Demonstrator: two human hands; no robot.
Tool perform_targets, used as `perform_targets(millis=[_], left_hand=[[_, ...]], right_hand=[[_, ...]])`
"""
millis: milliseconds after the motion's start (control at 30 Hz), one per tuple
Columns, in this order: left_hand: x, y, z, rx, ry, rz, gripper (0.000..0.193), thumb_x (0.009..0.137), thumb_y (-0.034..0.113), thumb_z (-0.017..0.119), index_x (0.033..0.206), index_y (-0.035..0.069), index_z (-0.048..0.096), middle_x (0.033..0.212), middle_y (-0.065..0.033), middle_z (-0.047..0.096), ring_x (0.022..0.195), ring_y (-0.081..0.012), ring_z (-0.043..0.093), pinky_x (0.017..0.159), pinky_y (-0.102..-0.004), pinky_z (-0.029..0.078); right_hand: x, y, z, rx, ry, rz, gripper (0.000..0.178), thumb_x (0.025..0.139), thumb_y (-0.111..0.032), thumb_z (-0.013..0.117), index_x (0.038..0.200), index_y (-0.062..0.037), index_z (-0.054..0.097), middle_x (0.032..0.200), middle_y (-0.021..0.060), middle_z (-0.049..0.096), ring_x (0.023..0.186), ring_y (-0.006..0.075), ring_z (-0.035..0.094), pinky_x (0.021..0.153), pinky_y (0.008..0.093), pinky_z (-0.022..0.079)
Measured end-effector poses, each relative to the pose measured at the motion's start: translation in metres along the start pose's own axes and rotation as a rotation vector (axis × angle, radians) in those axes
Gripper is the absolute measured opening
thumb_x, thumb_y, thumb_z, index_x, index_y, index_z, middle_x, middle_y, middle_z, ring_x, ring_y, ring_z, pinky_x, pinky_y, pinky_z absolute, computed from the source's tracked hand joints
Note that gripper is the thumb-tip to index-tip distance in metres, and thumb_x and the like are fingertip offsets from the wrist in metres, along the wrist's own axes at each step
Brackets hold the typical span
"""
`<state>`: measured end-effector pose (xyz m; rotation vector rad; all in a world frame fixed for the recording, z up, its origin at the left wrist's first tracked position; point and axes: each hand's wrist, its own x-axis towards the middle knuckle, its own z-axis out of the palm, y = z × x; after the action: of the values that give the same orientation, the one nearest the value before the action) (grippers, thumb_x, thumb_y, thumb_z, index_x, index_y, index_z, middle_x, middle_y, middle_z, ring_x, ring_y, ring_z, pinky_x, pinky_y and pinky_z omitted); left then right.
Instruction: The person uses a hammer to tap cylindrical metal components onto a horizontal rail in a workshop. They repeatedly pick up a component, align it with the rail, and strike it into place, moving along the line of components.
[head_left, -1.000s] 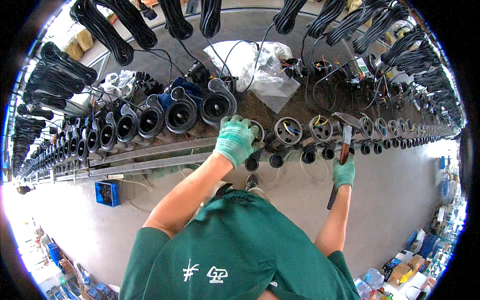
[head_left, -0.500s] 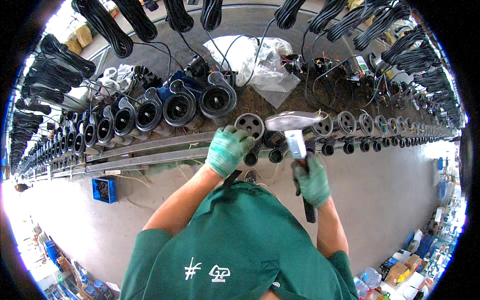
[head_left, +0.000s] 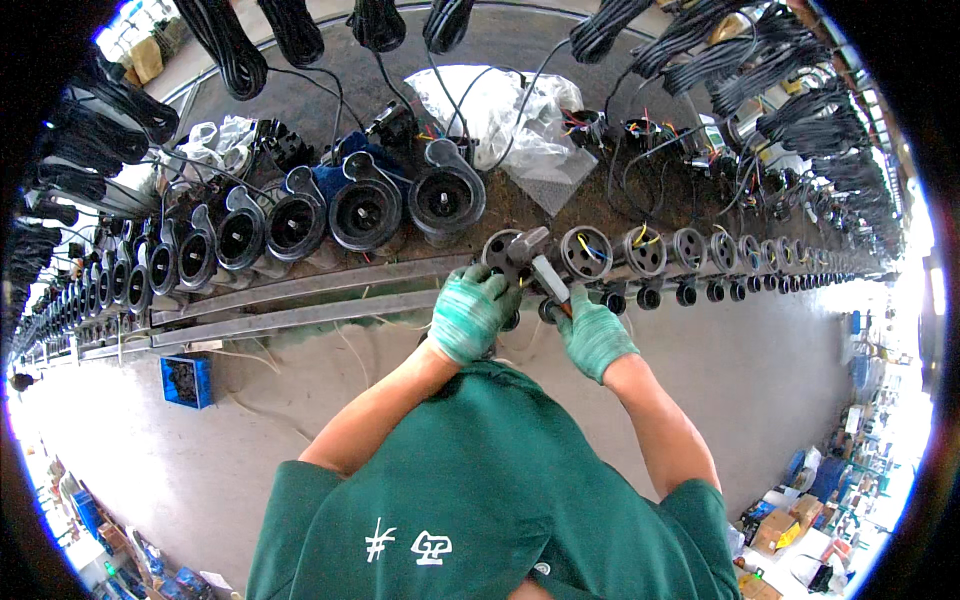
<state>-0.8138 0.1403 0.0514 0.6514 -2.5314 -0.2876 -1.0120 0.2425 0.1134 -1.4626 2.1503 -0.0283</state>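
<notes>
My right hand, in a green knit glove, is closed around the handle of a hammer. The hammer's metal head lies over the round black housing in front of me, whose face has several holes. Whether the head touches that face I cannot tell. At the near side of the same housing, my left hand, also gloved in green, has its fingers curled against the rim and steadies it. Just right of it stands a similar round housing with yellow and blue wires showing in its holes.
Leftward runs a row of black pump-like casings with curled spouts. More holed housings continue right. Behind lie a clear plastic bag and wired parts; bundled black cables hang above. A metal rail edges the bench; a blue crate sits on the floor.
The hammer has swung down and left from the right onto the holed housing, my right hand moving with it. My left hand stays at the housing's rim, slightly shifted right.
</notes>
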Motion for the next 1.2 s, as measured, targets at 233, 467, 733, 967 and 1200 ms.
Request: perform_targets(millis=[233,467,733,967,1200], left_hand=[[-0.005,-0.008,0.011,-0.015,0.100,0.025,0.025,0.075,0.021,0.070,0.099,0.014,0.073,0.098,-0.0029,0.065,0.100,-0.0266,0.061,0.086,-0.0430,0.051],[-0.005,-0.007,0.007,-0.073,0.041,0.034,0.027,0.073,0.021,0.072,0.099,0.012,0.075,0.103,-0.0058,0.067,0.097,-0.0312,0.064,0.082,-0.0443,0.054],[-0.006,-0.014,0.014,-0.076,0.082,0.044,0.020,0.077,0.018,0.071,0.097,0.013,0.075,0.102,-0.0043,0.067,0.099,-0.0301,0.063,0.083,-0.0423,0.055],[-0.006,-0.012,0.013,-0.119,-0.034,-0.020,0.021,0.077,0.021,0.073,0.096,0.013,0.074,0.100,-0.0041,0.066,0.101,-0.0305,0.063,0.083,-0.0419,0.055],[-0.007,-0.022,0.019,-0.118,0.095,0.065,0.022,0.075,0.021,0.073,0.095,0.013,0.074,0.098,-0.0038,0.066,0.102,-0.0297,0.062,0.091,-0.0428,0.055]], right_hand=[[-0.030,-0.027,-0.045,0.228,0.255,-0.166,0.034,0.102,-0.026,0.059,0.119,0.0003,0.048,0.089,0.0277,0.070,0.084,0.0495,0.068,0.068,0.0565,0.052],[-0.003,-0.007,0.003,-0.031,-0.018,0.029,0.035,0.101,-0.028,0.060,0.119,0.0008,0.049,0.088,0.0295,0.070,0.084,0.0491,0.069,0.069,0.0568,0.054],[-0.034,-0.029,-0.039,0.241,0.301,-0.124,0.030,0.099,-0.020,0.062,0.118,0.0010,0.051,0.085,0.0296,0.069,0.083,0.0495,0.068,0.066,0.0562,0.050],[-0.003,-0.013,-0.010,0.002,-0.004,0.047,0.036,0.102,-0.032,0.057,0.118,-0.0002,0.050,0.091,0.0298,0.070,0.087,0.0513,0.067,0.071,0.0582,0.050],[-0.029,-0.034,-0.045,0.209,0.221,-0.030,0.035,0.102,-0.030,0.061,0.116,0.0003,0.050,0.090,0.0312,0.068,0.085,0.0498,0.067,0.066,0.0562,0.050]])
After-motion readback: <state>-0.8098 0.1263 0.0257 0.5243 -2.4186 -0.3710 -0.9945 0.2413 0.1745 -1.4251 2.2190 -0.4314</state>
